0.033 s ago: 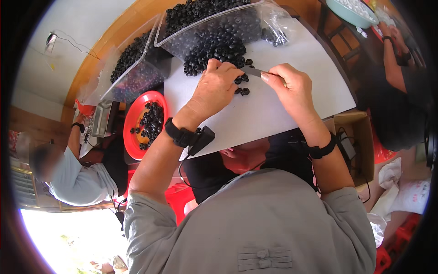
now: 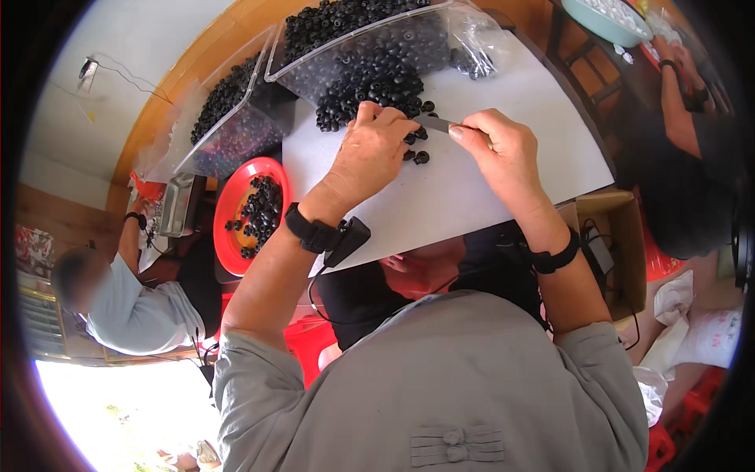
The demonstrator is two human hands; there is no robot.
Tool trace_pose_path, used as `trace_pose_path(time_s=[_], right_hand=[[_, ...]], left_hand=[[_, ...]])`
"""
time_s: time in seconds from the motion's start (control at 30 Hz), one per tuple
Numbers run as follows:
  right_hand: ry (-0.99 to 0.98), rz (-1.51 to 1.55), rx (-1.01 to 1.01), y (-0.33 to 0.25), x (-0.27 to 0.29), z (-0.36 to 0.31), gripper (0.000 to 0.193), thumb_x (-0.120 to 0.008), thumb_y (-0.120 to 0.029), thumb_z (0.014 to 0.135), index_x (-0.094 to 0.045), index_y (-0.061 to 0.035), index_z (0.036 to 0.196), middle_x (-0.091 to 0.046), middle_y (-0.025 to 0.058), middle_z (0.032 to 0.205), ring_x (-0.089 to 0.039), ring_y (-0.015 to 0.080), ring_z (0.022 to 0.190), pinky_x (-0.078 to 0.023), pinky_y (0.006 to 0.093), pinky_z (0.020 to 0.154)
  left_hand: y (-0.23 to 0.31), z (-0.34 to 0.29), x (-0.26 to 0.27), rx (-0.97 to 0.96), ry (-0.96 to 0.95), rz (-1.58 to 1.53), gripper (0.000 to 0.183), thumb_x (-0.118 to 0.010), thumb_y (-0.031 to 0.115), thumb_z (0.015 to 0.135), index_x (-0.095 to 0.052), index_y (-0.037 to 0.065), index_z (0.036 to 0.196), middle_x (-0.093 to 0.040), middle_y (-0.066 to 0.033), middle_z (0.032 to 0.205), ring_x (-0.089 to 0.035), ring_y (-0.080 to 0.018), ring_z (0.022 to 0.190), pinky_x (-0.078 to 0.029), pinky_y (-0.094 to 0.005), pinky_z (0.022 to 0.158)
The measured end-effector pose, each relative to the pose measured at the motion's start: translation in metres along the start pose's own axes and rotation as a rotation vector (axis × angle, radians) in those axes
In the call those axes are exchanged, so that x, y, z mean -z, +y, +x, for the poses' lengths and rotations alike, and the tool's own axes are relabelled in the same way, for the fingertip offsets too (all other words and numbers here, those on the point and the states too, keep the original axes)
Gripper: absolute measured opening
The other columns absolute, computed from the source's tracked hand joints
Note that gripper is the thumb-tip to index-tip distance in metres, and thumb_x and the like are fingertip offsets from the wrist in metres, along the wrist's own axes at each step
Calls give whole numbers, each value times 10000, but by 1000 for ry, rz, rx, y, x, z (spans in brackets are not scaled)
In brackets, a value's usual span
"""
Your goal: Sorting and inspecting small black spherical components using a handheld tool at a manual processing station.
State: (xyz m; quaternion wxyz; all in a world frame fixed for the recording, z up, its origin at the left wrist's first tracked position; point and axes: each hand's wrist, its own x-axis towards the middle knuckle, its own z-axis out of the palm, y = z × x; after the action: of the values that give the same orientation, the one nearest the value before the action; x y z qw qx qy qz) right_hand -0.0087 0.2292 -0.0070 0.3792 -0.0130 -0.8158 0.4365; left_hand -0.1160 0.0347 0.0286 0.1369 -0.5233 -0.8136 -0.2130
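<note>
My right hand [image 2: 503, 149] grips the handle of a small knife [image 2: 435, 123], its grey blade pointing left. The fingers of my left hand [image 2: 370, 145] are pinched together at the blade's tip; what they hold is hidden. Just beyond my hands, a heap of small black ring-shaped plastic parts [image 2: 370, 90] lies on the white tabletop [image 2: 472, 189]. A few loose black parts [image 2: 421, 157] lie below the blade, between my hands.
Behind the heap stands a clear plastic bin [image 2: 354, 47] of black parts, with another bin [image 2: 228, 118] to its left. A red basin [image 2: 224, 236] holds more. A clear bag [image 2: 480, 43] and cardboard box [image 2: 621, 267] are at right. Other people sit on both sides.
</note>
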Motion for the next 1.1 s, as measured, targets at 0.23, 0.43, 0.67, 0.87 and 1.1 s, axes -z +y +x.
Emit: trace_pose_path(time_s=[0.23,0.43,0.67,0.87,1.1], right_hand=[[-3,-42,47,0,4,0,197,-747,-231,857,-681,-64,776,-681,66,766,-646,262,625,-480,360,571],[-10,-29,37,0,3,0,190,-748,-225,852,-683,-66,772,-683,61,764,-647,261,626,-480,358,570],[-38,-34,26,-1,3,-1,143,-753,-118,870,-674,-3,837,-632,65,729,-566,151,599,-431,286,570],[7,-55,51,3,-1,1,156,-754,-176,857,-683,-47,807,-659,61,747,-613,210,618,-461,329,566],[30,-120,83,3,0,0,185,-745,-225,847,-664,-85,756,-660,61,734,-636,271,630,-475,393,558]], left_hand=[[-10,-22,13,89,-39,20,279,-689,-8,786,-721,55,1055,-654,-73,931,-542,-286,957,-478,-378,840],[-18,-18,23,117,33,30,119,-700,31,772,-735,65,880,-637,-66,870,-539,-301,909,-492,-401,810],[-33,-4,3,-25,-63,223,134,-677,38,793,-763,117,859,-612,-63,906,-541,-299,985,-498,-410,843],[-34,-2,8,-3,-127,228,140,-680,50,800,-774,123,874,-619,-62,902,-542,-295,988,-497,-409,847],[-34,7,14,-86,-138,171,98,-713,39,792,-750,76,875,-586,-73,792,-549,-282,856,-496,-394,753]])
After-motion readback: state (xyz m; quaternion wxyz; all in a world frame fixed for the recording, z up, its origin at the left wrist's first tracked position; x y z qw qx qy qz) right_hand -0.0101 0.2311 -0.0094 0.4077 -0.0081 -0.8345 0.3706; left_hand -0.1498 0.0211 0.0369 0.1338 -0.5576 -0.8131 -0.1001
